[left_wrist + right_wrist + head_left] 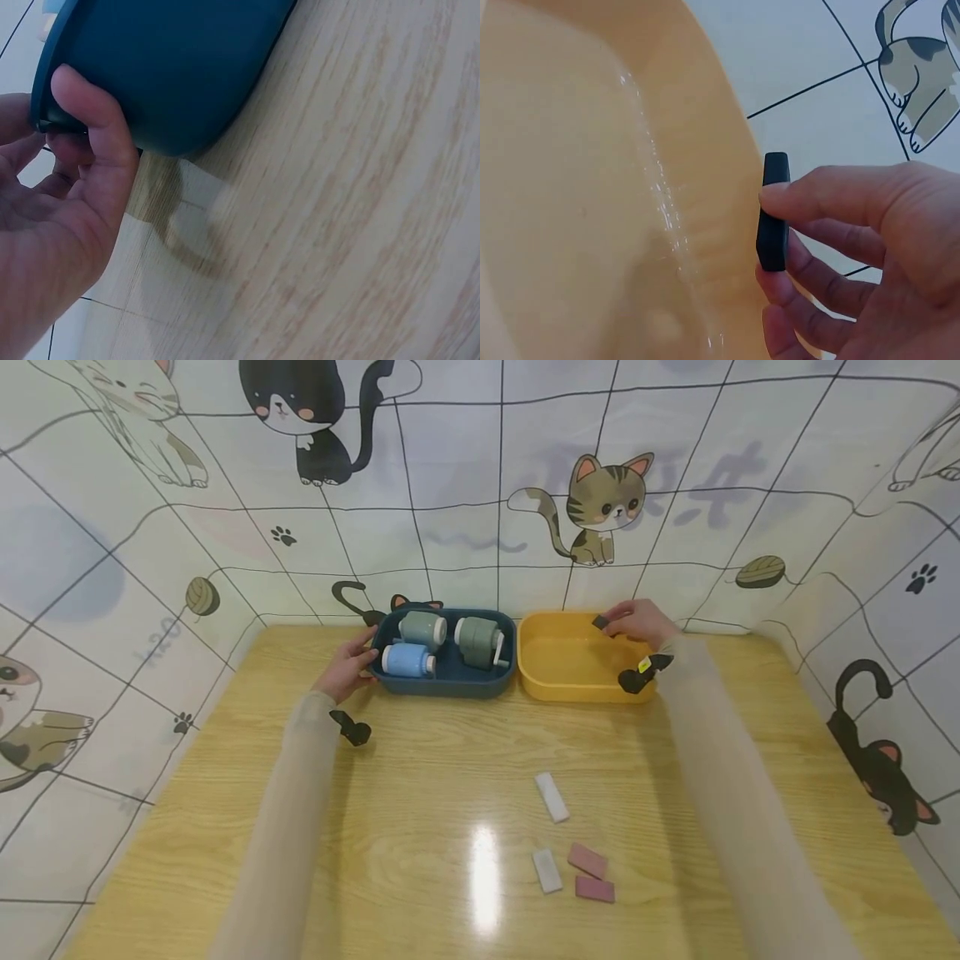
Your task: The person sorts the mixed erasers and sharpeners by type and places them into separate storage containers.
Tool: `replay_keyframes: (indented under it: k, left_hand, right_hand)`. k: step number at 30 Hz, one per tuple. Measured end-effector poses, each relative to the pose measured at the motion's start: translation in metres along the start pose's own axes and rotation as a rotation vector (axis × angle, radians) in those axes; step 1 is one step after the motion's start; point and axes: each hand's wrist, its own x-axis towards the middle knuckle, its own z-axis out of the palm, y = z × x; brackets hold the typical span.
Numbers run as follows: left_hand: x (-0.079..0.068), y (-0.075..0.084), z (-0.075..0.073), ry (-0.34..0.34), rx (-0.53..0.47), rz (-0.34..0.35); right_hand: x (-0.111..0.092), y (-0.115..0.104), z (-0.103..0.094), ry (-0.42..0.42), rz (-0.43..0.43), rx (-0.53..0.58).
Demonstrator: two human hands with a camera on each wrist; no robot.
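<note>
At the left end of a dark blue bin (450,686), my left hand (347,667) grips the rim. In the left wrist view the thumb of that hand (82,180) lies against the bin's outer wall, with the other fingers partly hidden behind the rim. My right hand (641,622) is over the far right part of a yellow bin (585,692). Between thumb and fingers it pinches a small black eraser (774,214), a flat rectangular block held on end beside the yellow wall.
Inside the blue bin lie a light blue pencil sharpener (407,661) and two green ones (422,629), one with a white crank. Nearer on the wooden table (405,827) are two white erasers (552,797) and two pink erasers (595,889). A cat-print wall covering (465,527) rises behind.
</note>
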Motion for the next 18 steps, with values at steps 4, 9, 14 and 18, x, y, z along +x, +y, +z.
replay_keyframes:
  k: [4,9,14,18]
  left_hand:
    - [-0.007,0.01,0.005,-0.012,0.0,-0.008]
    - [-0.014,0.018,0.01,-0.018,0.011,-0.014]
    - [-0.003,0.005,0.003,0.0,0.02,-0.009]
    - [0.003,-0.004,-0.001,0.016,0.04,0.006]
  right_hand:
    - [0.003,0.009,-0.002,0.004,0.059,0.017]
    - [0.009,0.018,-0.003,-0.023,0.133,0.032]
    - [0.014,0.023,-0.001,-0.06,0.162,0.007]
    - [0.008,0.022,0.0,-0.061,0.128,0.031]
